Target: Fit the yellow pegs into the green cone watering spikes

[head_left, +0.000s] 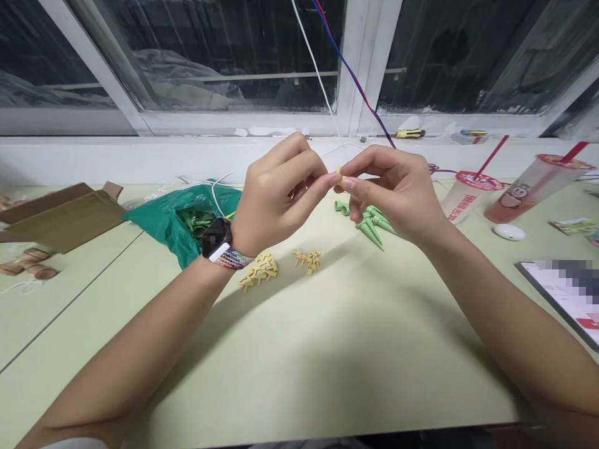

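My left hand point(281, 193) and my right hand point(393, 193) meet in the air above the pale green table point(299, 362), their fingertips pinching a tiny yellow piece point(339, 173) that is mostly hidden between them. Below my right hand lie several green pointed cones point(372, 227), possibly folded paper, with a short green tube point(341, 207) beside them. Two loose clusters of small yellow pieces point(258, 272) point(307, 260) lie below my left hand and touch neither hand.
A green plastic bag point(182, 218) lies left, with a cardboard box point(65, 215) beyond it. Two plastic cups with red straws point(472, 196) point(538, 190), a white mouse point(508, 232) and a tablet point(561, 299) lie right. A window sill point(299, 159) backs the table.
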`<control>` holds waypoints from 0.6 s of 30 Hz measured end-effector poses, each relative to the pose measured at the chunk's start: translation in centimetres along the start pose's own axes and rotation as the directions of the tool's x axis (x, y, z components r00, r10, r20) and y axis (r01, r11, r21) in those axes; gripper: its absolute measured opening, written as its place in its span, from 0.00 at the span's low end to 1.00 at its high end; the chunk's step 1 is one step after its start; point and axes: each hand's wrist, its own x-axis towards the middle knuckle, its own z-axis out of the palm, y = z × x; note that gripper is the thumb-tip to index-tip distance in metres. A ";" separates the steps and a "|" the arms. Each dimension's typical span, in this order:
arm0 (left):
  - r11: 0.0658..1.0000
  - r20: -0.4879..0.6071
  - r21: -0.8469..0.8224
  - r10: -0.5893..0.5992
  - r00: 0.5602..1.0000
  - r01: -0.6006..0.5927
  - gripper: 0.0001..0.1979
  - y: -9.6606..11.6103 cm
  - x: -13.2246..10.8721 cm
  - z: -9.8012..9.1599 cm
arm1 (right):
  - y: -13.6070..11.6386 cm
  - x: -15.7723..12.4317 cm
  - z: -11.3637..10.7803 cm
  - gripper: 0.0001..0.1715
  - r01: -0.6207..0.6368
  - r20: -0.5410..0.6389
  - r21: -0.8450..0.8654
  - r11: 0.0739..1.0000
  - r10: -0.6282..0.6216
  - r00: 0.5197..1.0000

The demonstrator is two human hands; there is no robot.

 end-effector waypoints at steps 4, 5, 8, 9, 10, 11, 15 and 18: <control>0.997 0.009 -0.069 -0.042 0.999 0.042 0.20 0.1 0.1 0.1 | -0.2 -0.1 0.3 0.17 0.003 0.006 0.011 1.000 -0.004 1.000; 0.994 0.008 -0.085 -0.067 0.998 0.067 0.21 0.2 0.2 0.2 | -0.2 -0.1 0.3 0.17 0.004 0.000 0.011 1.000 -0.004 1.000; 0.980 0.015 -0.125 -0.157 0.987 0.158 0.26 0.6 0.2 0.4 | -0.1 -0.1 0.4 0.15 0.019 -0.029 -0.002 1.000 -0.019 0.999; 0.971 0.021 -0.145 -0.191 0.981 0.192 0.27 0.8 0.2 0.4 | 0.0 -0.1 0.4 0.14 0.032 -0.040 -0.007 0.999 -0.032 0.999; 0.961 0.028 -0.166 -0.221 0.975 0.222 0.28 0.8 0.3 0.4 | 0.0 -0.1 0.4 0.13 0.046 -0.052 -0.012 0.999 -0.047 0.998; 0.950 0.035 -0.192 -0.245 0.969 0.247 0.29 0.8 0.3 0.4 | 0.1 -0.1 0.3 0.12 0.058 -0.060 -0.015 0.998 -0.059 0.996; 0.924 0.025 -0.275 -0.268 0.963 0.265 0.28 -0.1 0.6 0.1 | 0.4 0.0 0.0 0.11 0.056 -0.063 -0.033 0.998 -0.058 0.996; 0.937 -0.007 -0.255 -0.249 0.969 0.239 0.26 -1.2 0.9 -0.8 | 1.1 0.0 -0.1 0.10 0.009 -0.011 -0.080 0.997 -0.010 1.000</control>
